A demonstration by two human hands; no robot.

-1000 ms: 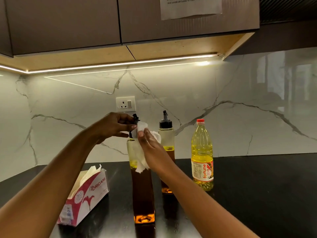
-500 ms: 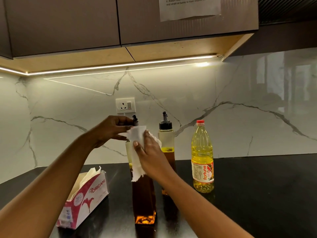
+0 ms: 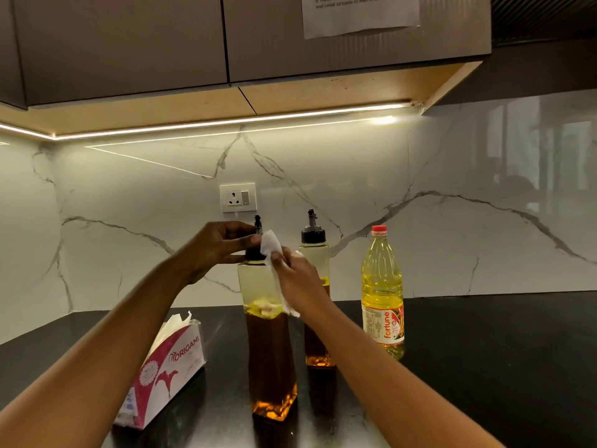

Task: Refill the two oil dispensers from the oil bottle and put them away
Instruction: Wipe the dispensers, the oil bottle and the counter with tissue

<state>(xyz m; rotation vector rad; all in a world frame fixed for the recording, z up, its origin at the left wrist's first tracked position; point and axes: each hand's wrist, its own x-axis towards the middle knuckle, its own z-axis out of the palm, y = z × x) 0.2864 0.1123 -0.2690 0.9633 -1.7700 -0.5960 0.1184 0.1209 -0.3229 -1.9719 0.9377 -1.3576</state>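
Near dispenser [image 3: 269, 334] stands on tabletop [image 3: 484, 367], left of the capped oil bottle [image 3: 382, 295]. Left hand [image 3: 223, 244] grips its black cap. Right hand [image 3: 297, 282] clutches a tissue [image 3: 271, 244], now slid off the spout to the cap's side. Drip-wiping; stowing likely remains.

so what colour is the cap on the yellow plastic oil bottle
Red cap, clearest in head view.
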